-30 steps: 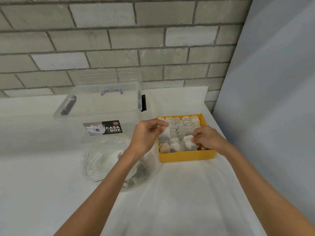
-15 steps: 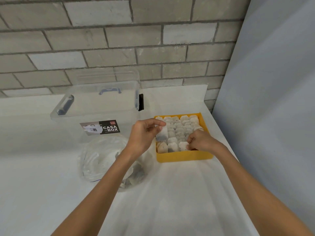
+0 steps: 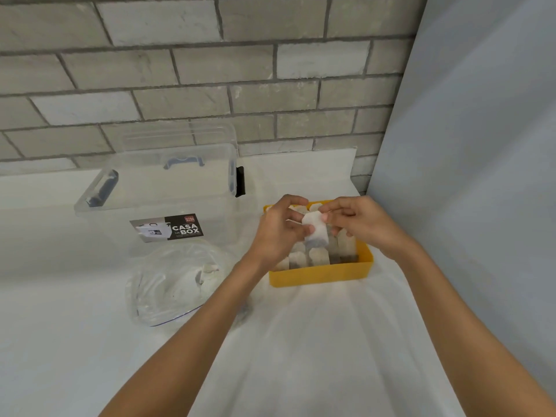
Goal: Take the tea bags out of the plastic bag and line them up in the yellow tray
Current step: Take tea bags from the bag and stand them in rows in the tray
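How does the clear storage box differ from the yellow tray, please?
The clear storage box is see-through; the yellow tray is opaque. The box looks larger than the tray. The box carries a CASA BOX label and dark handles; the tray shows neither. The tray holds rows of tea bags; none show in the box. Both are rectangular and stand on the white table.

The words "CASA BOX" are printed in white capitals on the dark right half of a rectangular paper label (image 3: pixel 167 227), which is stuck to the front wall of a clear plastic storage box (image 3: pixel 180 191). A small red badge is set above the words, its lettering too small to be read. Nothing else legible is shown.
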